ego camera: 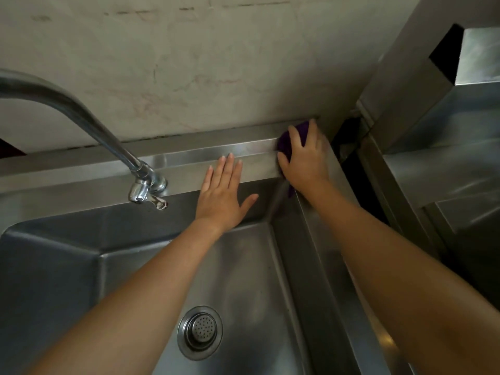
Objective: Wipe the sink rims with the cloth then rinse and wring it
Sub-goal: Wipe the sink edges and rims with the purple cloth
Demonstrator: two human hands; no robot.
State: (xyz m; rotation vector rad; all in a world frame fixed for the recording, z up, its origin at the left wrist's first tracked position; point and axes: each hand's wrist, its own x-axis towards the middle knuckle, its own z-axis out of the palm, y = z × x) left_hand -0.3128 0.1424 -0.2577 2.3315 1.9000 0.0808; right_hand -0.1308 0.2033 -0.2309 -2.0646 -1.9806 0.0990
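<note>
A steel sink has a back rim along the wall and a right rim running toward me. My right hand presses a purple cloth onto the far right corner of the rim, fingers spread over it; most of the cloth is hidden under the hand, and a strip of it hangs below at the basin corner. My left hand lies flat with straight fingers against the back wall and rim of the sink, a little left of the cloth, holding nothing.
A curved metal tap rises from the back rim at the left, its handle over the basin. A strainer drain sits in the basin floor. A steel counter stands to the right across a dark gap.
</note>
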